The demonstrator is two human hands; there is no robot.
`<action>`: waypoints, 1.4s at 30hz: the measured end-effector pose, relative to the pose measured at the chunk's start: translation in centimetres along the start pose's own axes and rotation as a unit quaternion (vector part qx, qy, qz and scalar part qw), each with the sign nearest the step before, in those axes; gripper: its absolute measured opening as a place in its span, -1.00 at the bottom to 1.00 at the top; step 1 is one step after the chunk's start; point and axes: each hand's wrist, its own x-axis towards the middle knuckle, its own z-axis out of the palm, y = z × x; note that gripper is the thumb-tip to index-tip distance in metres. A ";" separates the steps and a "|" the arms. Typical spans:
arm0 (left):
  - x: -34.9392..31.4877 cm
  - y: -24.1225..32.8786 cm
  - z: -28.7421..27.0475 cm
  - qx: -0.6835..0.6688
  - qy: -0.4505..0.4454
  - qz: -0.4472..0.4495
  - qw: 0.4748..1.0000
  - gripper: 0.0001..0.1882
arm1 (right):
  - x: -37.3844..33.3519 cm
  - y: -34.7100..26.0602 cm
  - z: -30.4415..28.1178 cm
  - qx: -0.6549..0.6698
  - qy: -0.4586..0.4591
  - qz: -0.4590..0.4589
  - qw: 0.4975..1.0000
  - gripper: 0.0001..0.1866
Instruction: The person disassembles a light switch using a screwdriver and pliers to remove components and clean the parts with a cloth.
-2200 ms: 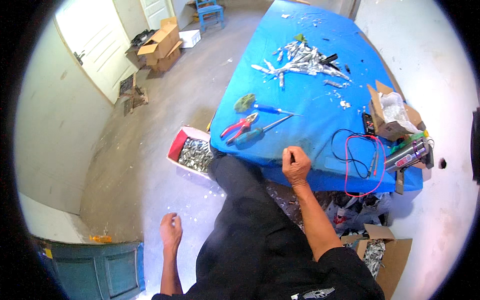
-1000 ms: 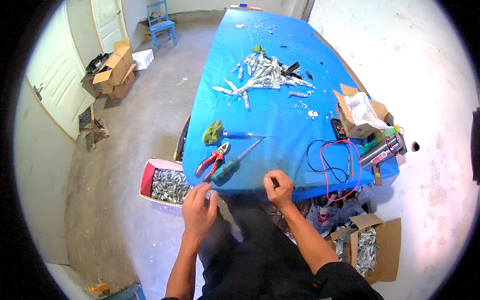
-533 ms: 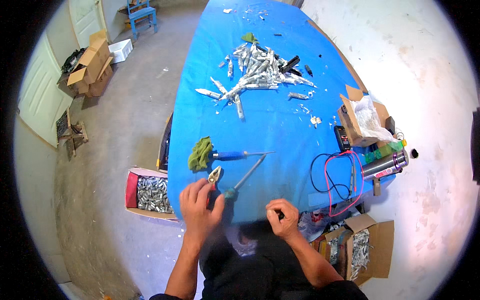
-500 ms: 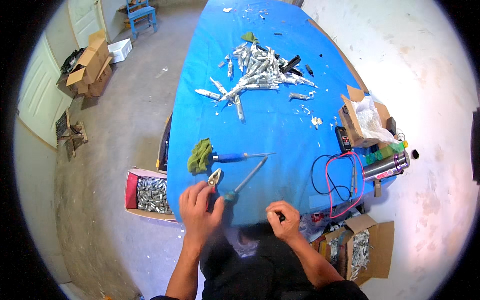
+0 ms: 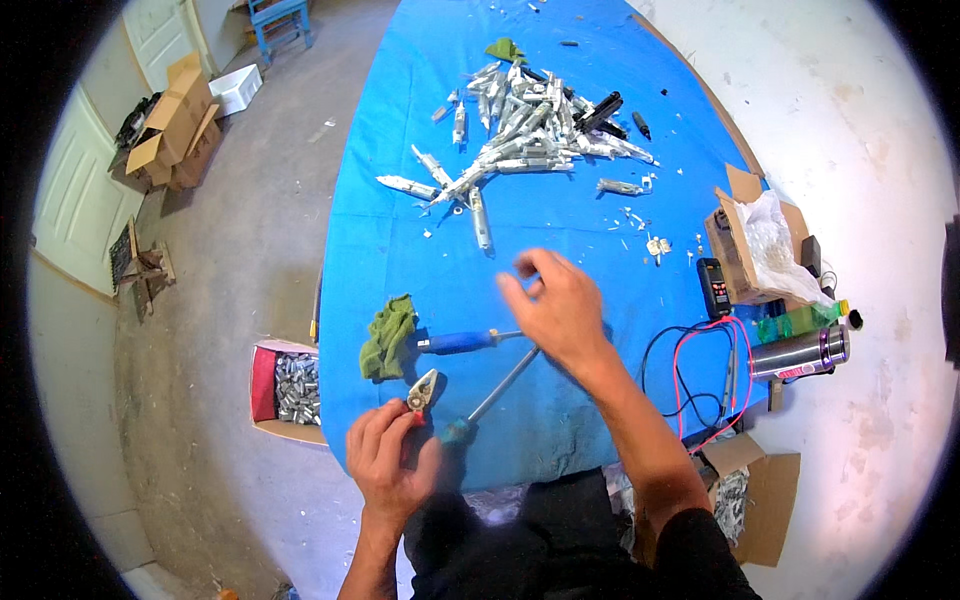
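Note:
At the table's near left, my left hand [image 5: 388, 458] is closed around the red handles of a pair of pliers [image 5: 422, 390], whose metal jaws point away from me. My right hand [image 5: 560, 308] is stretched over the middle of the table, slightly blurred, its thumb and fingers apart with nothing visible between them. Beyond it lies a heap of silvery-white tube-shaped pieces [image 5: 520, 125]; one loose tube [image 5: 480, 220] is nearest that hand. A blue-handled screwdriver [image 5: 455, 342] and a second screwdriver with a long shaft [image 5: 503, 383] rest between my hands. A crumpled green cloth [image 5: 388, 338] lies beside the pliers.
On the right of the blue-covered table [image 5: 400, 245] stand an open carton with bubble wrap [image 5: 740, 245], a black meter [image 5: 713, 288] with red and black leads, and a steel flask [image 5: 800, 353] lying sideways. A box of small metal cylinders [image 5: 297, 388] sits below the left edge.
My right hand has moved from the near edge forward over the table, and its fingers have opened. My left hand keeps hold of the pliers. The view has shifted slightly.

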 end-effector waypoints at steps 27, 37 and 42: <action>-1.1 0.1 0.7 0.012 0.049 0.047 0.998 -0.74 | -20.0 1.1 -7.1 0.596 -0.102 0.315 0.732 -0.70; -1.5 1.8 0.2 0.193 0.022 0.131 0.972 -0.70 | -29.6 1.8 -6.7 0.650 -0.112 0.335 0.673 -0.70; -3.4 4.3 0.1 0.228 -0.016 0.173 0.958 -0.60 | -32.1 2.7 -5.4 0.626 -0.096 0.349 0.690 -0.71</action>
